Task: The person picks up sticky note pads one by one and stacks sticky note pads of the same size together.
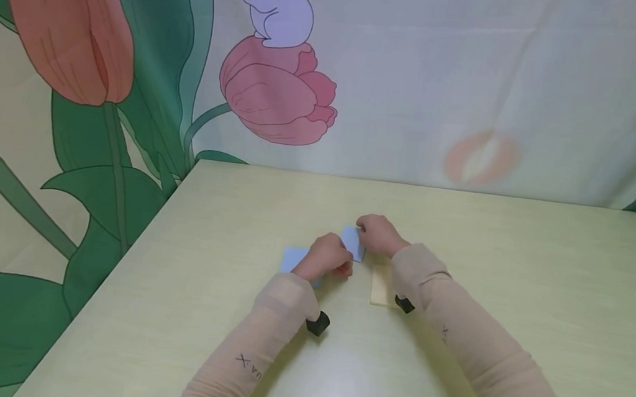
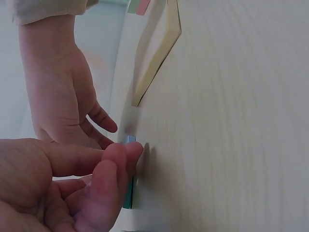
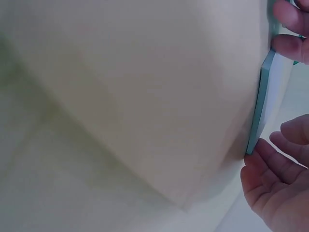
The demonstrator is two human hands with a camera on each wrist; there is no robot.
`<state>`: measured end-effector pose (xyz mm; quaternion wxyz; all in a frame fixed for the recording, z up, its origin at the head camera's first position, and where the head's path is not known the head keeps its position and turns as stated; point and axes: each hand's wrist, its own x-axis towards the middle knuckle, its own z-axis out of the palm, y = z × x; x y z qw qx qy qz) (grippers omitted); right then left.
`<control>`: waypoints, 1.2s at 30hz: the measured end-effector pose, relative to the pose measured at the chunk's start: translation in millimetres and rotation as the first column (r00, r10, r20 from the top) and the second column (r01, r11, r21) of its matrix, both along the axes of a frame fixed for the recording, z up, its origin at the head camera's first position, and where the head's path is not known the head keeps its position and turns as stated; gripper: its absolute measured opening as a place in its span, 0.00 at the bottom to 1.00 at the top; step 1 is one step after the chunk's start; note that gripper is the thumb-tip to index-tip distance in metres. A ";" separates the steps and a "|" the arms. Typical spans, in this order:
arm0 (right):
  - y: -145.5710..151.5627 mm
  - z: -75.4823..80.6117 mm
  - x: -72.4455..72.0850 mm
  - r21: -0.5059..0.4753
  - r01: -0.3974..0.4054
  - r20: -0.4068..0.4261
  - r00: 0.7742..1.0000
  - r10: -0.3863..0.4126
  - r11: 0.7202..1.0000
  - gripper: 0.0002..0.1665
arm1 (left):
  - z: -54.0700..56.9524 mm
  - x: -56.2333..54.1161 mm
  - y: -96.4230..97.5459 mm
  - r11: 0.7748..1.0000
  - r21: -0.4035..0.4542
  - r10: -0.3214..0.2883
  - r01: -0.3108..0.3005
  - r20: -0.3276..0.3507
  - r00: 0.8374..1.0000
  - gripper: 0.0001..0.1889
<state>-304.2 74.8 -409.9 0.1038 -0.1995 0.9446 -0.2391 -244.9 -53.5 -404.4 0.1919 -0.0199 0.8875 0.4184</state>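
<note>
A blue sticky-note pad [image 1: 352, 243] lies on the table between the two hands. My left hand [image 1: 327, 256] has its thumb and forefinger brought together at the pad's near edge, pinching there; the left wrist view shows these fingertips [image 2: 134, 152] against the blue side. At the opposite end, my right hand [image 1: 380, 234] grips the pad with curled fingers; in the right wrist view they meet the lower corner of the blue edge [image 3: 259, 108]. Another blue pad [image 1: 293, 259] is partly covered by the left hand and wrist.
A pale yellow pad [image 1: 381, 284] lies close to the right forearm, partly covered by its sleeve. Small green and pink pieces [image 2: 140, 6] show at the top of the left wrist view. A printed tulip cloth [image 1: 405, 87] hangs behind the table's back edge.
</note>
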 end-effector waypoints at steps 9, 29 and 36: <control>6.6 2.6 1.0 0.044 0.071 -0.009 0.997 -0.071 0.996 0.18 | 0.4 -3.5 2.0 0.997 0.038 0.060 -0.062 0.038 0.997 0.10; 18.9 -3.9 -9.5 -0.127 0.286 0.107 0.956 -0.273 0.950 0.20 | 5.5 -8.2 13.1 0.926 -0.374 -0.001 -0.046 -0.125 0.992 0.15; 21.8 0.7 -6.1 -0.124 0.287 0.134 0.953 -0.270 0.950 0.20 | 4.6 -11.1 13.5 0.934 -0.353 0.013 -0.058 -0.131 0.991 0.12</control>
